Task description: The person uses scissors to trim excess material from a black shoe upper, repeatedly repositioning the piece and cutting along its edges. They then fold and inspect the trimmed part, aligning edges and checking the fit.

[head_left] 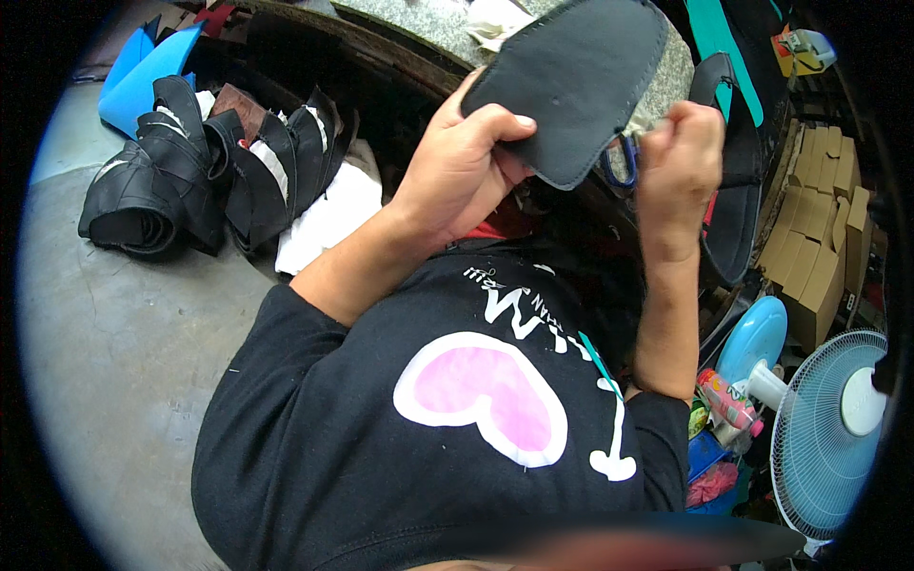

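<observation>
A black, rounded flat piece (581, 90), leather-like with stitching along its edge, is tilted up in front of me. My left hand (457, 171) grips its lower left side, thumb on the top face and fingers underneath. Close to the piece's right edge, my right hand (681, 162) is curled closed and slightly blurred. What its fingers pinch cannot be made out. A dark blue loop (624, 162), like a scissors handle, shows between that hand and the black piece; whether the hand holds it is unclear.
Behind the piece lies a grey speckled worktop (409, 24) with white cloth (497, 21). Bundled black pieces (143, 190) and blue sheet material (148, 81) are at left. Teal strips (724, 57), cardboard boxes (814, 219) and a light-blue fan (828, 433) stand on the right.
</observation>
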Tool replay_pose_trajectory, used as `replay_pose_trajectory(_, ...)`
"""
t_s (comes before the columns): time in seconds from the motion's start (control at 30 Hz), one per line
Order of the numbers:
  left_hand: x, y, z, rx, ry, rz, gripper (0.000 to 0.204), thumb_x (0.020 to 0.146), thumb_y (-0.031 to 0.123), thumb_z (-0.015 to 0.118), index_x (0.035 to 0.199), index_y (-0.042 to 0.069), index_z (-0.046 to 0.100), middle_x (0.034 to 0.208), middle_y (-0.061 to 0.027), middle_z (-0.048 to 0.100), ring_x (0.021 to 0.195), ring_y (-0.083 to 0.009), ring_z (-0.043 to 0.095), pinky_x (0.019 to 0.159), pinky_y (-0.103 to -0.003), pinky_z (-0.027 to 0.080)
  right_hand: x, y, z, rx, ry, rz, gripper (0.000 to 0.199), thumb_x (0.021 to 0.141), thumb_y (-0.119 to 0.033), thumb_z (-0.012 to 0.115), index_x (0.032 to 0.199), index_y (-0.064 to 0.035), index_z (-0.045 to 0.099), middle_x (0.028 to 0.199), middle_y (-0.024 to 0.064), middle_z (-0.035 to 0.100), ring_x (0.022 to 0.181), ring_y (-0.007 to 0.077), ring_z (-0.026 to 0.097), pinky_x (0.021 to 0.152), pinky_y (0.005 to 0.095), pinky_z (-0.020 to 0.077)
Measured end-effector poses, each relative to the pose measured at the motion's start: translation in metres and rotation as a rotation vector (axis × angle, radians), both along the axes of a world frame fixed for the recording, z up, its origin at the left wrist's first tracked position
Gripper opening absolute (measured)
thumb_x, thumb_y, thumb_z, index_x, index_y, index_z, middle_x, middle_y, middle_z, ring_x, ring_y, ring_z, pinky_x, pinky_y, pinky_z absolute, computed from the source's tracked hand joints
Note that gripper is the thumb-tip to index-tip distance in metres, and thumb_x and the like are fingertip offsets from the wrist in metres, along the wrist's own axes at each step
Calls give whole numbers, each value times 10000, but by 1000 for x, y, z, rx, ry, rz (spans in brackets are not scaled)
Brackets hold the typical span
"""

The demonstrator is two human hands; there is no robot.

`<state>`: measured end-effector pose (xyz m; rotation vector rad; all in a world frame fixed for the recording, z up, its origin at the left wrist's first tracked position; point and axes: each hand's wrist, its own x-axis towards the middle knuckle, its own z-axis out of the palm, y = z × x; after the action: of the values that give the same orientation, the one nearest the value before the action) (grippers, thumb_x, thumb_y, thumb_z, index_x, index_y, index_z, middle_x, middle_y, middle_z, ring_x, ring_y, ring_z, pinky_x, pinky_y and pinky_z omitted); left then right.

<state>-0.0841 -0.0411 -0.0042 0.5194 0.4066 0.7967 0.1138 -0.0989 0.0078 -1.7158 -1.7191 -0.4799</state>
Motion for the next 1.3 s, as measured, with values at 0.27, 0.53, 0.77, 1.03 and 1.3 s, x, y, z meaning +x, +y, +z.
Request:
replay_pose_trajectory(0.27, 3, 0, -2, 117, 40, 67, 413, 887, -33, 487, 1293, 0, 424, 1135, -107, 595, 991, -185, 643, 857, -359, 566, -10, -20, 14, -136, 507, 67, 243, 900, -251, 673, 902, -24, 587, 804, 83, 563, 716, 206, 554, 632, 304, 449)
replay_pose_trajectory(0.53, 8, 11, -16, 148, 92, 49, 512, 896, 31, 589, 1342, 1, 341, 1140, -128, 562, 957, -189, 641, 821, -309, 567, -9, -11, 6, -223, 649, 336, 214, 845, -183, 725, 926, 6, 668, 900, 78, 636, 862, 193, 594, 747, 289, 467)
replay_pose_trajectory(0.77, 3, 21, -6, 1476, 867, 709, 640, 730, 60, 759, 1295, 1, 465, 1212, -157, 496, 1072, -311, 555, 963, -403, 416, -12, -13, -3, -280, 1013, 260, 103, 851, -65, 682, 877, 26, 641, 825, 68, 620, 773, 131, 570, 703, 253, 446)
replay_pose_trajectory(1.03, 20, 27, 3, 1372, 572, 259, 158, 806, 70, 701, 961, 43, 682, 863, -97, 672, 779, -233, 678, 675, -309, 540, -18, -9, 2, -247, 799, 299, 66, 794, -38, 652, 814, 22, 630, 743, 91, 599, 716, 189, 567, 671, 289, 445)
replay_pose_trajectory(1.3, 22, 31, 9, 1733, 621, 273, 165, 769, 17, 700, 923, 20, 641, 819, -109, 623, 691, -271, 641, 600, -316, 518, -12, -7, 11, -235, 266, 279, 84, 785, -76, 647, 813, 3, 633, 753, 109, 618, 728, 273, 579, 698, 354, 455)
